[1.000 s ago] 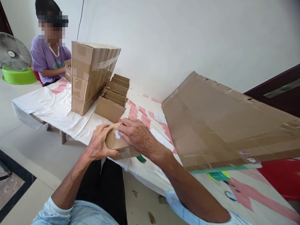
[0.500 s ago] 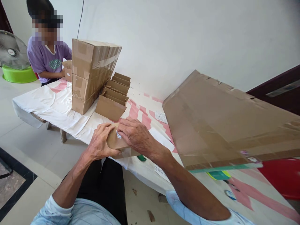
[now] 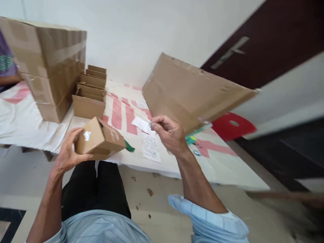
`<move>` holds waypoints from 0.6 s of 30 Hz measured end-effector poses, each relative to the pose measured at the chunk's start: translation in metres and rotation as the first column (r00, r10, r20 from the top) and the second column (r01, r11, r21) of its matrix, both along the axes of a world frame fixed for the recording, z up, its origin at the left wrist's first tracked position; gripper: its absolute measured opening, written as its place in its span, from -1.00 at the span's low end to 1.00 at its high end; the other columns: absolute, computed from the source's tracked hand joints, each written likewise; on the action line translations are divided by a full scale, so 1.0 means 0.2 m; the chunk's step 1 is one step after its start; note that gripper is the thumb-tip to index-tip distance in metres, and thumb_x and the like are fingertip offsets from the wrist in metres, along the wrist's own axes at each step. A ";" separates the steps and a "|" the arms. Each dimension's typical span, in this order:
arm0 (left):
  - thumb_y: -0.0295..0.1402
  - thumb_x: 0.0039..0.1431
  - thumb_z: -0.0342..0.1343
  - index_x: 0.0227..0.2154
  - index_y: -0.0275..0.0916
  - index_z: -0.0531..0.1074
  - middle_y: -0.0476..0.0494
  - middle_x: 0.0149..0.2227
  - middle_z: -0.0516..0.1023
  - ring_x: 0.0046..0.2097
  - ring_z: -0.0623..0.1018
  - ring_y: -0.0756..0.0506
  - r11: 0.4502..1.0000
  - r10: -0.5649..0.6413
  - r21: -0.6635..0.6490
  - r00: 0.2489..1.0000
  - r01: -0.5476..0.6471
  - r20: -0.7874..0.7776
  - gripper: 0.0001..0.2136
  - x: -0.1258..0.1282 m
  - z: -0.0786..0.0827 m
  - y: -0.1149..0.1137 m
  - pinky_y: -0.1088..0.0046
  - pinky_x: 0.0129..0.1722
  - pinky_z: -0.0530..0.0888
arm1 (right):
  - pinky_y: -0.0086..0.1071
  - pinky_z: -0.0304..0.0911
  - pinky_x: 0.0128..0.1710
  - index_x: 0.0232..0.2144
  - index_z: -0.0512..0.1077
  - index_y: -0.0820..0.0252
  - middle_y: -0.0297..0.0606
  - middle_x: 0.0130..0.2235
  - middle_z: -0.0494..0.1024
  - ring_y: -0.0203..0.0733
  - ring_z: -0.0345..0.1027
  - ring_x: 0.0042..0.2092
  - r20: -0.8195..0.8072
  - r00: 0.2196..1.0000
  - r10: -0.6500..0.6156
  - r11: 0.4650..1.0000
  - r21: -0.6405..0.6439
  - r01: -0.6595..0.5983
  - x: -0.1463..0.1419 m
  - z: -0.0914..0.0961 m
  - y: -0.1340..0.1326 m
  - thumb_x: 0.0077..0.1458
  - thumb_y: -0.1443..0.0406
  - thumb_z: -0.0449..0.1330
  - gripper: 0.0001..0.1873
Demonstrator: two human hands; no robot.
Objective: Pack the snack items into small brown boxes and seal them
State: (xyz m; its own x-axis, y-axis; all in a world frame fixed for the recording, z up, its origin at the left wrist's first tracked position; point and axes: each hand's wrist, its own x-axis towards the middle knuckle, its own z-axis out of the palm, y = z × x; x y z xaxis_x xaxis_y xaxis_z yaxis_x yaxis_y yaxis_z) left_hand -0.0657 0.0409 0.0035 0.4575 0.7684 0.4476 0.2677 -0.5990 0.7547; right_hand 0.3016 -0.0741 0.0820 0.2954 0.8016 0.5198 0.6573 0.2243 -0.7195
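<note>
My left hand [image 3: 67,152] grips a small brown cardboard box [image 3: 100,139] with a white sticker on its side, held just off the table's near edge. My right hand [image 3: 170,133] is off the box, over the table to the right, with thumb and forefinger pinched on a small round sticker at the edge of a white sheet [image 3: 142,124]. Another printed sticker sheet [image 3: 151,150] lies on the table below that hand. A green object [image 3: 129,146] pokes out behind the box.
A tall stack of taped cartons [image 3: 48,67] stands at the left, with a row of folded small boxes [image 3: 89,98] beside it. A large flat cardboard sheet [image 3: 192,91] leans at the right, above a red stool [image 3: 231,125]. Another person's purple sleeve [image 3: 6,65] shows at far left.
The view swung right. My right hand left the box and moved right to the sticker sheets, pinching a sticker. My left hand now holds the box alone, tilted.
</note>
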 end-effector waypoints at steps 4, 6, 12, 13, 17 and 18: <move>0.01 0.01 0.49 0.29 0.06 0.38 -0.15 0.38 0.40 0.35 0.45 -0.37 1.000 0.029 0.002 0.999 -0.029 -0.044 -0.23 -0.03 0.01 0.05 -0.02 0.23 0.55 | -0.36 0.19 -0.38 -0.36 0.46 0.11 -0.39 -0.45 0.44 -0.25 0.24 -0.41 -0.047 0.969 -0.242 0.964 -0.120 0.235 0.40 -0.26 -0.19 0.15 -0.01 0.27 -0.68; 0.05 -0.01 0.50 0.29 0.11 0.38 -0.13 0.39 0.40 0.37 0.43 -0.38 0.999 0.036 -0.008 0.998 -0.037 -0.054 -0.21 -0.04 0.01 0.07 -0.02 0.20 0.57 | -0.33 0.22 -0.35 -0.39 0.43 0.10 -0.37 -0.45 0.46 -0.22 0.27 -0.40 -0.046 0.955 -0.292 0.943 -0.178 0.280 0.54 -0.40 -0.27 0.12 -0.03 0.25 -0.66; 0.08 -0.12 0.55 0.34 -0.04 0.41 -0.26 0.40 0.38 0.39 0.42 -0.44 0.998 0.043 -0.037 0.999 -0.044 -0.027 -0.07 -0.06 -0.02 0.13 0.00 0.26 0.55 | -0.25 0.29 -0.24 -0.43 0.42 0.09 -0.28 -0.39 0.55 -0.12 0.37 -0.31 -0.047 0.947 -0.319 0.916 -0.271 0.296 0.70 -0.73 -0.40 0.05 0.03 0.22 -0.73; 0.07 -0.14 0.56 0.34 -0.05 0.42 -0.26 0.40 0.38 0.38 0.42 -0.45 0.998 0.043 -0.045 0.999 -0.044 -0.019 -0.06 -0.06 -0.02 0.14 -0.01 0.28 0.55 | -0.26 0.30 -0.23 -0.43 0.43 0.09 -0.28 -0.39 0.55 -0.12 0.38 -0.30 -0.056 0.948 -0.312 0.917 -0.279 0.286 0.71 -0.76 -0.41 0.04 0.05 0.22 -0.74; 0.01 -0.17 0.58 0.36 -0.05 0.42 -0.27 0.39 0.41 0.39 0.42 -0.50 0.997 0.049 -0.054 0.999 -0.050 -0.022 -0.04 -0.04 0.00 0.15 -0.10 0.31 0.53 | -0.28 0.30 -0.23 -0.41 0.47 0.10 -0.29 -0.38 0.57 -0.12 0.40 -0.29 -0.091 0.959 -0.267 0.922 -0.314 0.227 0.67 -0.88 -0.41 0.05 0.09 0.20 -0.78; -0.02 -0.17 0.58 0.36 -0.05 0.42 -0.27 0.39 0.42 0.39 0.41 -0.50 0.998 0.046 -0.047 0.999 -0.047 -0.023 -0.04 -0.04 0.01 0.16 -0.12 0.31 0.53 | -0.28 0.29 -0.24 -0.41 0.48 0.10 -0.29 -0.38 0.57 -0.13 0.40 -0.29 -0.099 0.962 -0.255 0.923 -0.321 0.212 0.66 -0.91 -0.41 0.05 0.10 0.20 -0.79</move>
State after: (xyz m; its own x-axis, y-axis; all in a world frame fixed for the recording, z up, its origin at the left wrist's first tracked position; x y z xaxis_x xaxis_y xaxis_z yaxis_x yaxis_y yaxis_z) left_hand -0.0738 0.0721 0.0051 0.4298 0.8094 0.4001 0.3112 -0.5488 0.7759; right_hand 0.4333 -0.1555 -0.0997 0.5442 0.8141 0.2029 0.5548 -0.1678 -0.8149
